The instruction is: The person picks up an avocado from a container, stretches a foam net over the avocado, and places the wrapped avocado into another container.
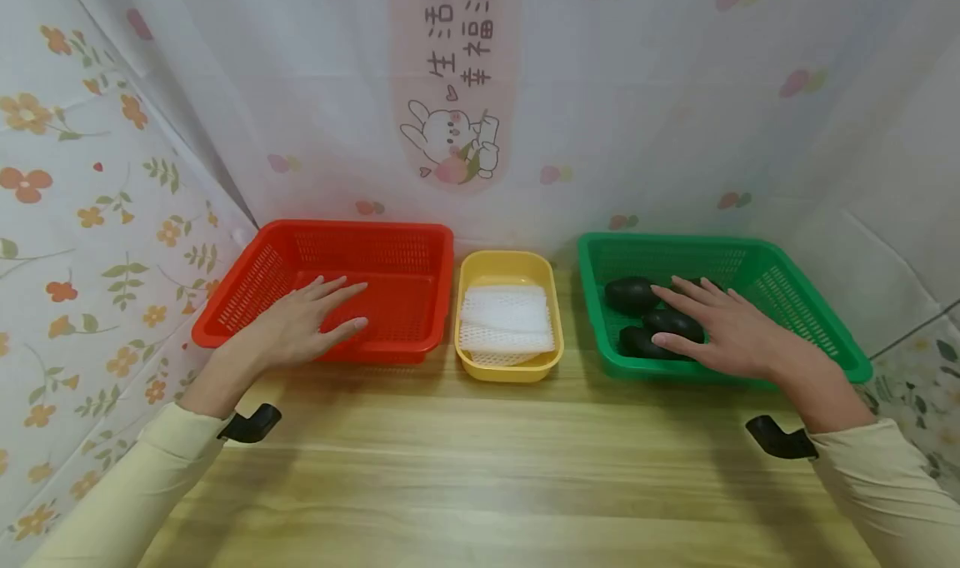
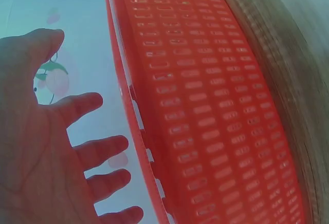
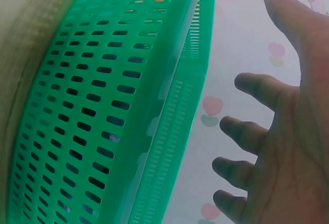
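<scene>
Left hand (image 1: 300, 325) and right hand (image 1: 726, 332) hover empty; those dark ovals (image 1: 628, 296) look firm, slippery, best cupped mid-body.

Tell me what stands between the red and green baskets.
In the head view, a yellow tray holding white netting stands between the red basket and the green basket.

Wood-grain tbl (image 1: 487, 476) w/ red bskt (image 1: 360, 250) on L, yellow tub (image 1: 510, 374) mid, green bskt (image 1: 675, 261) on R.

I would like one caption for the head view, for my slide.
Left hand above a red basket, right hand above a green basket holding dark, rounded objects; yellow tray between.
</scene>
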`<move>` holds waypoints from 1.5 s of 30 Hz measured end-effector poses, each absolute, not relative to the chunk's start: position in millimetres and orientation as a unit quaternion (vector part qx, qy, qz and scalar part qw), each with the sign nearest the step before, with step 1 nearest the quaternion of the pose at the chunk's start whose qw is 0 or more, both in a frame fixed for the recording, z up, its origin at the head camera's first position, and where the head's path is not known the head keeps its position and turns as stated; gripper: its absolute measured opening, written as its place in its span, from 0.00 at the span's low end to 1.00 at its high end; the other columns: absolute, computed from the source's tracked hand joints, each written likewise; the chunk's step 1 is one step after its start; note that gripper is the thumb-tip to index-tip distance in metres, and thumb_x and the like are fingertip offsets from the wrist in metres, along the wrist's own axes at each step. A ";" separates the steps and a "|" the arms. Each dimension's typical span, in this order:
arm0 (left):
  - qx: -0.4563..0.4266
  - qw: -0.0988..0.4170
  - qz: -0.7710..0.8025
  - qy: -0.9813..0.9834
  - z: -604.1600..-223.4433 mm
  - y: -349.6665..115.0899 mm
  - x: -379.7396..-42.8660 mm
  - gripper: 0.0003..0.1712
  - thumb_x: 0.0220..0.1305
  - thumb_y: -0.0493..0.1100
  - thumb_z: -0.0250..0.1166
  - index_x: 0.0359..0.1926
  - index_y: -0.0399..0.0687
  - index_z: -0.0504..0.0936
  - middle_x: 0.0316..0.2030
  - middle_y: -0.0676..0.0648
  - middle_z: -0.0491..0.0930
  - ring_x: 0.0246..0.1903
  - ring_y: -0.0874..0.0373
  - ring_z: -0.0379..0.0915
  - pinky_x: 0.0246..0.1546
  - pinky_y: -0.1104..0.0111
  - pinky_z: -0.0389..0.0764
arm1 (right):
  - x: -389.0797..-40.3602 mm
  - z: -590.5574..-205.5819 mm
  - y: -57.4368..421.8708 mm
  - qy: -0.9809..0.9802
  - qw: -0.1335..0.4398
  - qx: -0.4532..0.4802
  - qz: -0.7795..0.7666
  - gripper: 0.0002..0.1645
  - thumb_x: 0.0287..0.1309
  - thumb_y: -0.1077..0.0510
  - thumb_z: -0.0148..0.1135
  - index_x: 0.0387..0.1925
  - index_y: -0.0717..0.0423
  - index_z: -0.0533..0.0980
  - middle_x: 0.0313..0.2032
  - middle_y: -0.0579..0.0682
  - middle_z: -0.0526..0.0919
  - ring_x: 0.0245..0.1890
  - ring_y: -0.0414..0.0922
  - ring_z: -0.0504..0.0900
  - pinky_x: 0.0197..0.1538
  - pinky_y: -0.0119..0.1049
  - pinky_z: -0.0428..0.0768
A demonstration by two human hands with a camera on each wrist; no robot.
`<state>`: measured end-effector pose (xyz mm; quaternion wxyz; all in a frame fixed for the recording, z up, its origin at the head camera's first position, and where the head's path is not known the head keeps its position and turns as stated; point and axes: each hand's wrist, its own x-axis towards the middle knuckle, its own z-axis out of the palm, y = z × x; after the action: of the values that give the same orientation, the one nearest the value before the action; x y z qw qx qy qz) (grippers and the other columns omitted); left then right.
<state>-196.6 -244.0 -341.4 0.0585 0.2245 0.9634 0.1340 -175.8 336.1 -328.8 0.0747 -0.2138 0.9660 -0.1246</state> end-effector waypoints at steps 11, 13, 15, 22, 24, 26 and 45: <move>0.254 0.064 0.131 0.956 -334.7 -216.2 -197.0 0.45 0.69 0.72 0.54 0.77 0.54 0.63 0.76 0.39 0.57 0.74 0.35 0.46 0.68 0.37 0.53 | -169.9 -327.7 337.7 0.964 0.075 -0.217 -0.137 0.46 0.70 0.39 0.60 0.79 0.54 0.55 0.76 0.69 0.49 0.73 0.75 0.42 0.66 0.75 0.43; 0.256 0.064 0.126 0.956 -332.0 -209.4 -197.5 0.46 0.67 0.74 0.54 0.77 0.54 0.64 0.75 0.41 0.58 0.74 0.37 0.46 0.68 0.38 0.55 | -170.1 -325.5 336.6 0.962 0.081 -0.216 -0.144 0.46 0.70 0.39 0.60 0.79 0.54 0.55 0.76 0.68 0.48 0.73 0.74 0.41 0.65 0.75 0.44; 0.265 0.062 0.122 0.955 -327.4 -201.4 -197.9 0.46 0.67 0.73 0.55 0.77 0.55 0.64 0.75 0.42 0.59 0.74 0.39 0.49 0.68 0.40 0.57 | -171.2 -322.4 335.1 0.962 0.084 -0.216 -0.146 0.46 0.71 0.39 0.59 0.79 0.53 0.55 0.77 0.67 0.48 0.74 0.73 0.42 0.65 0.75 0.47; 0.315 0.066 0.099 0.942 -311.9 -161.5 -205.9 0.39 0.67 0.62 0.65 0.73 0.53 0.70 0.71 0.45 0.66 0.69 0.46 0.61 0.64 0.47 0.68 | -175.3 -314.2 336.0 0.962 0.101 -0.221 -0.126 0.42 0.74 0.39 0.55 0.79 0.53 0.55 0.77 0.66 0.49 0.72 0.71 0.52 0.62 0.71 0.59; 0.326 0.078 0.087 0.938 -310.2 -148.0 -209.5 0.38 0.66 0.61 0.66 0.72 0.53 0.72 0.70 0.46 0.68 0.67 0.47 0.63 0.63 0.49 0.70 | -175.6 -313.0 337.2 0.962 0.105 -0.221 -0.124 0.42 0.74 0.40 0.54 0.79 0.54 0.56 0.76 0.66 0.50 0.72 0.70 0.53 0.62 0.71 0.60; 0.340 0.089 0.075 0.933 -310.4 -134.6 -212.8 0.37 0.66 0.61 0.67 0.71 0.52 0.73 0.68 0.46 0.70 0.66 0.48 0.65 0.62 0.50 0.72 | -175.6 -312.6 338.7 0.962 0.109 -0.219 -0.122 0.41 0.75 0.40 0.54 0.78 0.54 0.56 0.76 0.67 0.50 0.72 0.71 0.53 0.62 0.70 0.59; 0.429 0.178 -0.064 0.883 -336.6 -33.6 -211.7 0.19 0.70 0.47 0.66 0.59 0.50 0.80 0.50 0.50 0.81 0.44 0.53 0.78 0.43 0.59 0.80 | -211.1 -308.2 358.2 0.959 0.150 -0.222 -0.090 0.35 0.78 0.44 0.50 0.71 0.66 0.65 0.66 0.71 0.68 0.63 0.70 0.69 0.57 0.65 0.70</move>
<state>-211.7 -33.6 -336.6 0.1782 0.4288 0.8833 -0.0639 -211.1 358.2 -308.2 0.1499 -0.2216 0.9594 -0.0897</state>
